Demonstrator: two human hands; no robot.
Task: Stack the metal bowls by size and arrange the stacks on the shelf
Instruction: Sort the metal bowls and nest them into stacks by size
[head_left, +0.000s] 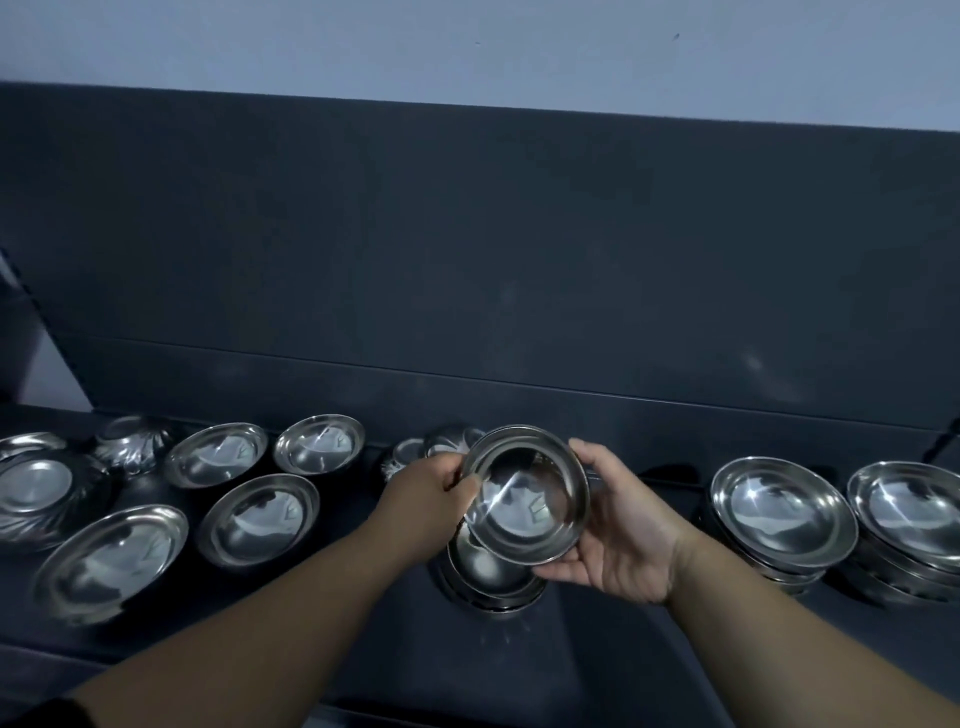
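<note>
Both hands hold one shiny metal bowl (524, 493), tilted toward me above the dark shelf (597, 649). My left hand (426, 499) pinches its left rim. My right hand (618, 525) cups its right side and underside. Directly below it sits a small stack of bowls (488, 582). Two taller stacks stand to the right, one (779, 514) near and one (909, 525) at the frame edge. Several single bowls lie to the left, among them a wide one (109, 556) at the front and a smaller one (260, 519) beside it.
Ribbed, fluted bowls stand at the far left (41, 493) and behind (132, 441); another fluted one (441, 441) peeks out behind my left hand. A dark backsplash wall (467, 260) rises right behind the shelf. The shelf's front edge runs near my forearms.
</note>
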